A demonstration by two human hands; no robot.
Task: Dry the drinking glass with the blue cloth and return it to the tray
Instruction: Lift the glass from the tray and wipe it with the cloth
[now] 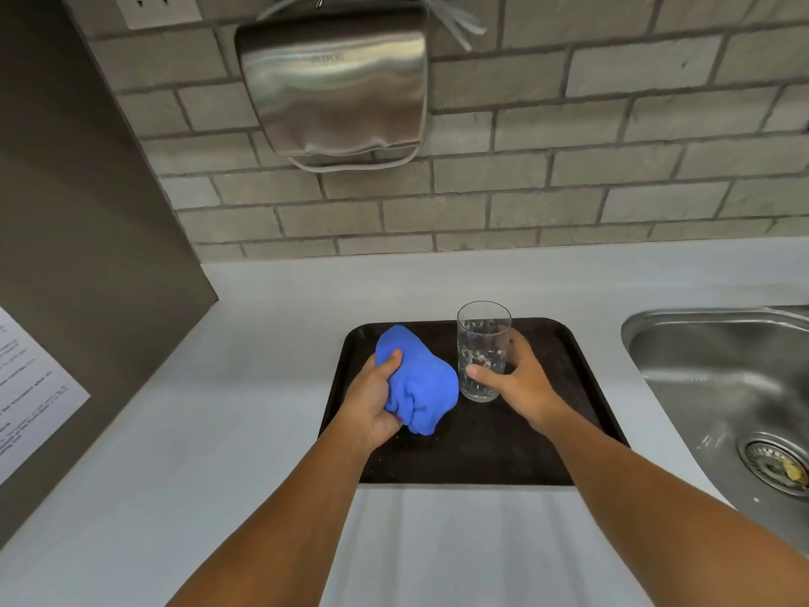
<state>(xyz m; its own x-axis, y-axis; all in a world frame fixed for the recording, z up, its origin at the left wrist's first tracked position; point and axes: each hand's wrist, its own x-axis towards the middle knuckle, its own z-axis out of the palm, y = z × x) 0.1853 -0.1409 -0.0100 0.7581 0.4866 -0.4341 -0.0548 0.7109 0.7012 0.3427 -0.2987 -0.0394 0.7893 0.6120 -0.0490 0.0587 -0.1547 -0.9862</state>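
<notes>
Both hands over the dark tray (582, 378), which sits on the pale desk (245, 431) just left of the steel sink (718, 370).

Left hand (372, 400): fingers and thumb curled round the bunched blue cloth (420, 383), thumb on top. Cloth sits over the left half of the tray; can't tell if it rests on the tray or is lifted slightly.

Right hand (521, 378): wrapped round the lower part of the drinking glass (481, 343), thumb across the near side, fingers on the far right side. Glass is upright, mouth up, in the back-centre of the tray, just right of the cloth. Its base looks to be on the tray surface, though the wide-angle view makes contact hard to confirm. Droplets or a cut pattern show on the glass wall; not resolvable which.

Cloth and glass are just beside each other, edges close to touching.

Background: grey brick wall (613, 168) with a steel hand dryer (337, 85) mounted above the tray, a socket plate (157, 6) top left, a printed sheet (30, 387) on the dark side panel at left. Sink drain (779, 466) has a yellowish scrap in it.
</notes>
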